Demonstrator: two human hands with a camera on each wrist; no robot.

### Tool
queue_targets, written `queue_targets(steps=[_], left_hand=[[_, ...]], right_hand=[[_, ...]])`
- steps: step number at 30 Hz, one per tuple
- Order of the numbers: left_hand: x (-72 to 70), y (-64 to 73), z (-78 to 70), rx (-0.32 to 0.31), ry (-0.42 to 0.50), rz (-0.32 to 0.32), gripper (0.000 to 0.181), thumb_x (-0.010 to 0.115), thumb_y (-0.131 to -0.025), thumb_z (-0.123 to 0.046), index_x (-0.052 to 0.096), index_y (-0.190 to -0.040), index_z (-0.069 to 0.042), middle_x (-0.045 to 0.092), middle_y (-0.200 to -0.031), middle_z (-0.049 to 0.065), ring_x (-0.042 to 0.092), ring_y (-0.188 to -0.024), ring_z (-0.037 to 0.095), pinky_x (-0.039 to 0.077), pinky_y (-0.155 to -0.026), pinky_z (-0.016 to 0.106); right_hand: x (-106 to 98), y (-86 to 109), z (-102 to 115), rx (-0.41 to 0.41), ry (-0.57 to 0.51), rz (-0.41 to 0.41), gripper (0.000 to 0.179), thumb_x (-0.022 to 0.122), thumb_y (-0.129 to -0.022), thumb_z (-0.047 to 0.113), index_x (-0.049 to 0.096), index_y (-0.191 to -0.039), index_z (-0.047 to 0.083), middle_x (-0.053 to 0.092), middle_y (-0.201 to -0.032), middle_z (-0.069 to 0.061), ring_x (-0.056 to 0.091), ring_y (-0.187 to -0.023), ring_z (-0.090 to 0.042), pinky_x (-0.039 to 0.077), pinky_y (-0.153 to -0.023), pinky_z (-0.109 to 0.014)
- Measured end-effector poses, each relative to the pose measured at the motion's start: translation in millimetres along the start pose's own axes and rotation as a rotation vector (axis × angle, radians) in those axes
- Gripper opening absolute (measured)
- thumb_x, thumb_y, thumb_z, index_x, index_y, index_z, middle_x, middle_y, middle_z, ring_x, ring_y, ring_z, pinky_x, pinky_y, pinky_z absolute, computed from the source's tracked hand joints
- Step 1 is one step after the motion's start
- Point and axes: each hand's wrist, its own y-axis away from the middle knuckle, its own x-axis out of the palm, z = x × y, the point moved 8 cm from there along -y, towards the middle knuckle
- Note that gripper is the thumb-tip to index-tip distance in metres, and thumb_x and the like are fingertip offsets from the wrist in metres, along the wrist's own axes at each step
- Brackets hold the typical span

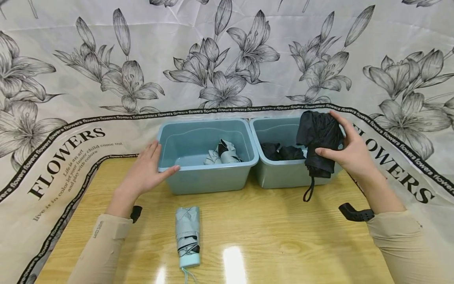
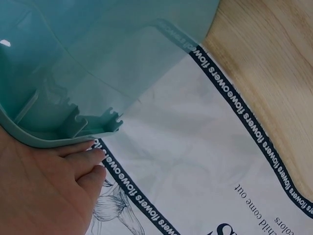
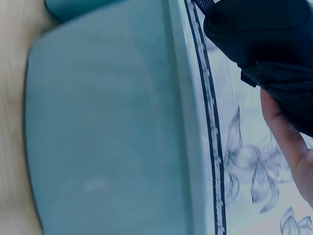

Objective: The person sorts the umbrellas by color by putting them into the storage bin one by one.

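My right hand (image 1: 356, 152) grips a black folding umbrella (image 1: 319, 136) over the front right of the right-hand blue bin (image 1: 283, 176). Its wrist loop dangles in front of the bin wall. In the right wrist view the thumb (image 3: 283, 129) presses against the dark umbrella fabric (image 3: 288, 90). My left hand (image 1: 145, 171) rests with extended fingers at the left end of the left-hand blue bin (image 1: 209, 180), thumb at the front rim. A light blue-grey folding umbrella (image 1: 188, 232) lies on the table in front of that bin, its cord toward me.
Inside the left bin sits a crumpled light grey umbrella (image 1: 228, 154) with black parts. Black fabric items (image 1: 283, 152) lie in the right bin. The bins stand side by side on the wooden table (image 1: 276, 236), before a flower-printed cloth (image 1: 269, 90).
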Motion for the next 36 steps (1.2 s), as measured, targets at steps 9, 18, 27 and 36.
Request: queue_targets(steps=[9,18,27,36], left_hand=[[1.4,-0.9,0.5,-0.009,0.012,0.015,0.114,0.044,-0.096,-0.078,0.011,-0.163,0.008,0.004,-0.172,0.025,0.003,-0.159,0.042,0.009,-0.129,0.058],[1.5,-0.8,1.2,-0.011,0.014,0.006,0.114,0.045,-0.096,-0.078,0.012,-0.163,0.009,0.005,-0.172,0.025,0.004,-0.159,0.042,0.009,-0.129,0.057],[0.8,-1.8,4.2,-0.013,0.005,0.002,0.114,0.044,-0.096,-0.078,0.012,-0.163,0.008,0.006,-0.172,0.025,0.005,-0.159,0.042,0.010,-0.129,0.057],[0.2,-1.9,3.7,-0.009,0.007,0.001,0.114,0.044,-0.096,-0.079,0.012,-0.163,0.008,0.006,-0.172,0.025,0.005,-0.159,0.042,0.011,-0.129,0.058]], right_hand=[[-39,-35.6,-6,0.001,-0.089,-0.034,0.105,0.076,-0.087,-0.011,0.027,-0.164,0.041,0.022,-0.169,0.000,0.047,-0.133,-0.011,0.050,-0.083,-0.005],[-55,-70.7,-29,0.075,0.054,-0.009,0.104,0.077,-0.092,0.002,0.017,-0.163,0.049,0.006,-0.174,0.011,0.030,-0.154,-0.025,0.044,-0.081,-0.003],[-49,-88.6,-80,0.142,0.166,0.049,0.106,0.081,-0.092,0.019,0.011,-0.164,0.051,-0.004,-0.176,0.003,0.011,-0.155,-0.049,0.042,-0.113,-0.050],[-21,-100.5,-108,0.015,0.371,0.217,0.109,0.086,-0.084,0.006,0.016,-0.168,0.010,0.008,-0.172,-0.026,0.005,-0.155,-0.054,0.009,-0.118,-0.078]])
